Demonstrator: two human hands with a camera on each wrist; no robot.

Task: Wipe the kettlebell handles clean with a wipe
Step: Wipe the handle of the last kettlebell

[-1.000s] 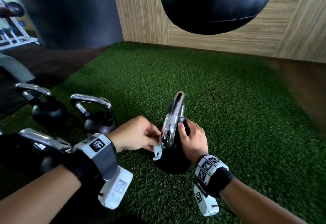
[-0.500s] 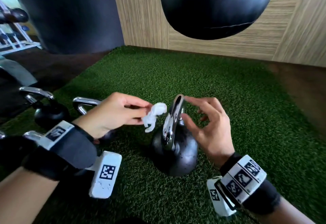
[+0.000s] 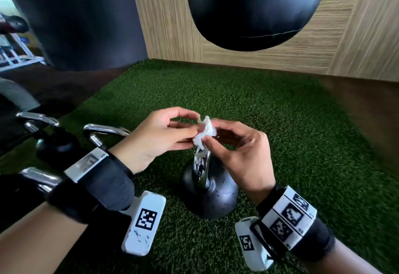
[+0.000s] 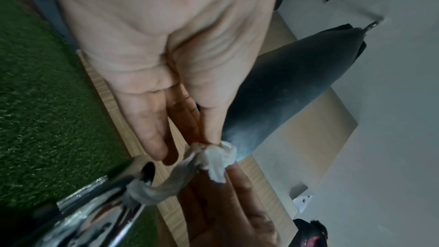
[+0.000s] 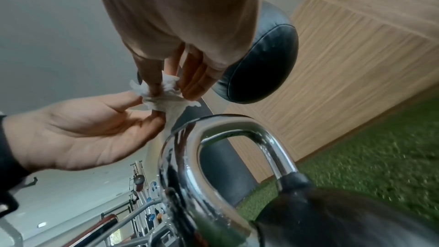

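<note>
A black kettlebell (image 3: 212, 196) with a chrome handle (image 3: 201, 167) stands upright on the green turf (image 3: 280, 135). Just above the handle, both hands meet on a crumpled white wipe (image 3: 205, 132). My left hand (image 3: 159, 137) pinches it from the left, my right hand (image 3: 237, 150) pinches it from the right. In the left wrist view the wipe (image 4: 213, 159) trails down to the handle (image 4: 95, 204). The right wrist view shows the wipe (image 5: 164, 93) between both hands, its tail hanging to the chrome loop (image 5: 225, 149).
Three more chrome-handled kettlebells stand at the left: one (image 3: 101, 133) behind my left wrist, one (image 3: 43, 131) farther left, one (image 3: 38, 178) nearest. Two black punching bags (image 3: 254, 8) (image 3: 82, 19) hang above the turf's far edge. A wood-panel wall (image 3: 323, 42) closes the back.
Both hands left the kettlebell handle and rose above it. The left hand carried the wipe up, and the right hand came across and took hold of it too.
</note>
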